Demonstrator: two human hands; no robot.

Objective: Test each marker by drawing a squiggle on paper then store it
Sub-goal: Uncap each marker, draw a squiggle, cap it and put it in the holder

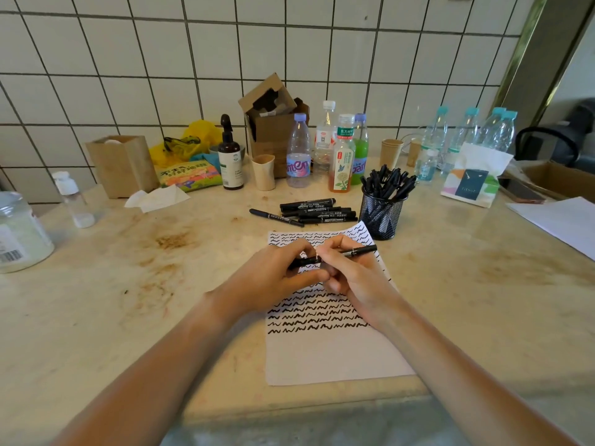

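A black marker (360, 251) lies level between both hands above the white paper (331, 358), which carries many rows of black squiggles. My left hand (273, 278) grips the marker's left end, which looks like its cap. My right hand (351, 272) grips the barrel, whose right end sticks out past the fingers. Behind the paper, several black markers (317, 211) lie in a loose pile on the counter. A black mesh cup (381, 217) at the paper's far right corner holds several more markers.
Bottles (343, 162), paper cups (264, 172), a cardboard box (273, 123), a brown spray bottle (230, 156) and snack bags crowd the back by the tiled wall. A tissue pack (473, 181) and white sheet (560, 223) lie right; a jar (19, 233) stands left.
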